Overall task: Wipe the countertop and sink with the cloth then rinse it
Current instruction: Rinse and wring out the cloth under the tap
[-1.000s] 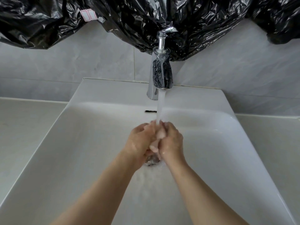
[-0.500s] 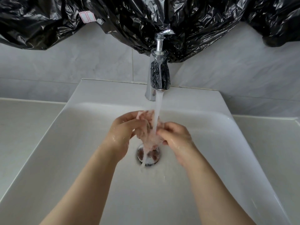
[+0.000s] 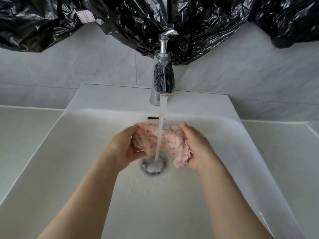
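1. Cloth (image 3: 174, 141), pink and speckled, hangs spread between our two hands inside the sink (image 3: 86, 152), above the drain (image 3: 153, 165) and right under the stream (image 3: 161, 121) running from the tap (image 3: 163, 80).
2. Left hand (image 3: 123, 149) grips the cloth's left edge, fingers curled round a bunch of it. Right hand (image 3: 198, 149) grips the right edge likewise, with a loose end dangling below the palm.
3. We judge the spread hold deliberate: stretched open, more fabric meets the water than a wad would.
4. With the cloth held low over the drain, runoff goes straight down and spares the worktop (image 3: 25, 135) on either side.
5. Stage, as we read it: the rinse is under way, and wringing is not yet done.
6. Black plastic sheeting (image 3: 189, 23) drapes the wall above the tap.
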Available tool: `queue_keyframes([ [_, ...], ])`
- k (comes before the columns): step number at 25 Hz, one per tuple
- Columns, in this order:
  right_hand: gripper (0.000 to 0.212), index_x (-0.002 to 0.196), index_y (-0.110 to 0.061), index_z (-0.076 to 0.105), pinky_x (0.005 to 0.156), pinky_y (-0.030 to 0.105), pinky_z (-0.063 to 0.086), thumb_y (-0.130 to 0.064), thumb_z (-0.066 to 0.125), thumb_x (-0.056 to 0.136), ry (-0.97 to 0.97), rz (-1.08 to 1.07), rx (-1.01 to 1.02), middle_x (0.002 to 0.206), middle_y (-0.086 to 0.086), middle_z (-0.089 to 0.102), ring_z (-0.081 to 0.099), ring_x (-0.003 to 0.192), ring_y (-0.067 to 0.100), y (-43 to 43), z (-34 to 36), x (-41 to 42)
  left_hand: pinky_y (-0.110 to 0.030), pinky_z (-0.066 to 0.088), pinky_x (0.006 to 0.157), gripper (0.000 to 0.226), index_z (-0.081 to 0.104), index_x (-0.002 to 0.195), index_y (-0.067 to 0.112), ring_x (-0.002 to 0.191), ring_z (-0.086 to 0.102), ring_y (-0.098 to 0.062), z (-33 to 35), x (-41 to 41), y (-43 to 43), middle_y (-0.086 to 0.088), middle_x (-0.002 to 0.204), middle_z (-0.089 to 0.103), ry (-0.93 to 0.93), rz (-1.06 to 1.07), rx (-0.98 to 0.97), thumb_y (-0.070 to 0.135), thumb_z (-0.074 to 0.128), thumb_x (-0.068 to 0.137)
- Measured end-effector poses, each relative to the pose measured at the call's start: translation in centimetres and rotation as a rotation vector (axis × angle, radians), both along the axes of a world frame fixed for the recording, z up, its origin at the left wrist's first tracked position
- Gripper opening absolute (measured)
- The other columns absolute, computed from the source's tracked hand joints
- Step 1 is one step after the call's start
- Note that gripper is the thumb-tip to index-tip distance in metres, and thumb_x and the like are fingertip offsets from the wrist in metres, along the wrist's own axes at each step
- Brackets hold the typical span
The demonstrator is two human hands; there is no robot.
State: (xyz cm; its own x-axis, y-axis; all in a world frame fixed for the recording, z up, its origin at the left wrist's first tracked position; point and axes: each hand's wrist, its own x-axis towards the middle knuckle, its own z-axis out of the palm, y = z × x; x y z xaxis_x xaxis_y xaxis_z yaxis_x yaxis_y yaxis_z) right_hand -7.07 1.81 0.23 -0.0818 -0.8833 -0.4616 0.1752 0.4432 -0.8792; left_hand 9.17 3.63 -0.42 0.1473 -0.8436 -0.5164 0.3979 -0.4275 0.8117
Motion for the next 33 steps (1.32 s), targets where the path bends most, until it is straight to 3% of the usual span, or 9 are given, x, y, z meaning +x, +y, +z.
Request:
queue_keyframes([
  [3, 0.032, 0.065, -0.018, 0.056, 0.044, 0.025, 0.039, -0.037, 0.057, 0.091, 0.035, 0.143, -0.055, 0.049, 0.006, 0.049, 0.042, 0.035, 0.017, 1.8, 0.5, 2.8, -0.017, 0.051, 0.043, 0.039, 0.052, 0.089, -0.001, 0.048, 0.062, -0.015, -0.2, -1.4, 0.6, -0.013, 0.059, 0.062, 0.24, -0.071, -0.013, 0.028, 0.029, 0.101],
  [6, 0.026, 0.072, -0.025, 0.049, 0.064, 0.035, 0.049, -0.041, 0.048, 0.092, 0.399, 0.231, -0.23, 0.073, 0.001, 0.061, 0.062, 0.069, 0.027, 2.8, -1.4, 5.6, -0.011, 0.033, 0.031, 0.045, 0.048, 0.065, 0.005, 0.026, 0.045, -0.012, -0.8, -4.5, 1.6, -0.003, 0.036, 0.048, 0.171, -0.084, 0.055, 0.03, 0.034, 0.099],
  [9, 0.037, 0.075, -0.02, 0.056, 0.083, 0.044, 0.049, -0.049, 0.041, 0.092, 0.392, 0.091, -0.194, 0.084, 0.005, 0.064, 0.062, 0.093, 0.033, 2.5, -1.7, 5.4, -0.023, 0.044, 0.048, 0.036, 0.06, 0.069, 0.014, 0.047, 0.057, -0.02, -1.8, -5.4, 1.4, -0.007, 0.058, 0.06, 0.114, -0.048, 0.08, 0.034, 0.045, 0.095],
  [12, 0.038, 0.088, -0.018, 0.062, 0.085, 0.039, 0.048, -0.048, 0.04, 0.094, 0.502, 0.284, -0.272, 0.099, 0.009, 0.067, 0.06, 0.098, 0.032, 3.7, -0.8, 6.4, -0.024, 0.052, 0.064, 0.04, 0.055, 0.085, 0.01, 0.069, 0.063, -0.015, -2.3, -4.4, 0.7, -0.011, 0.085, 0.067, 0.119, 0.059, 0.066, 0.046, 0.041, 0.095],
  [15, 0.039, 0.087, -0.017, 0.062, 0.081, 0.033, 0.045, -0.045, 0.037, 0.097, 0.582, 0.167, -0.24, 0.103, 0.011, 0.067, 0.06, 0.102, 0.031, 2.7, -0.7, 5.6, -0.015, 0.038, 0.034, 0.041, 0.054, 0.067, 0.015, 0.039, 0.049, -0.01, -1.6, -5.2, 1.5, -0.001, 0.049, 0.051, 0.005, -0.109, 0.068, 0.038, 0.038, 0.097],
  [21, 0.043, 0.094, -0.021, 0.064, 0.082, 0.034, 0.049, -0.053, 0.035, 0.092, 0.68, 0.305, -0.294, 0.102, 0.009, 0.068, 0.062, 0.098, 0.031, 3.4, -0.8, 5.0, -0.016, 0.036, 0.036, 0.039, 0.047, 0.064, 0.01, 0.035, 0.048, -0.013, -0.1, -5.2, 1.9, -0.003, 0.052, 0.048, -0.007, -0.073, 0.038, 0.023, 0.034, 0.099],
  [26, 0.039, 0.064, -0.022, 0.051, 0.066, 0.032, 0.048, -0.045, 0.043, 0.095, 0.467, 0.204, -0.185, 0.068, 0.0, 0.059, 0.06, 0.069, 0.023, 1.2, -1.0, 2.7, -0.022, 0.038, 0.044, 0.049, 0.047, 0.048, 0.004, 0.038, 0.044, -0.023, 0.5, -4.1, 1.8, -0.012, 0.039, 0.044, -0.109, -0.355, -0.106, 0.03, 0.053, 0.089],
  [31, 0.017, 0.093, -0.014, 0.056, 0.052, 0.025, 0.047, -0.024, 0.067, 0.085, 0.146, 0.176, -0.182, 0.079, 0.007, 0.064, 0.062, 0.062, 0.016, 1.6, -0.3, 2.6, -0.026, 0.042, 0.045, 0.01, 0.048, 0.093, 0.007, 0.05, 0.057, -0.023, 0.4, -2.3, 0.9, -0.007, 0.063, 0.062, -0.079, -0.024, -0.176, -0.002, 0.048, 0.088],
  [33, 0.017, 0.1, -0.016, 0.058, 0.061, 0.026, 0.049, -0.021, 0.065, 0.086, 0.338, 0.25, -0.303, 0.087, 0.003, 0.063, 0.062, 0.073, 0.015, 2.7, -0.8, 4.3, -0.022, 0.042, 0.039, 0.019, 0.048, 0.086, 0.012, 0.051, 0.054, -0.017, -0.2, -3.1, 1.0, -0.001, 0.063, 0.059, -0.055, 0.046, -0.11, 0.002, 0.035, 0.095],
])
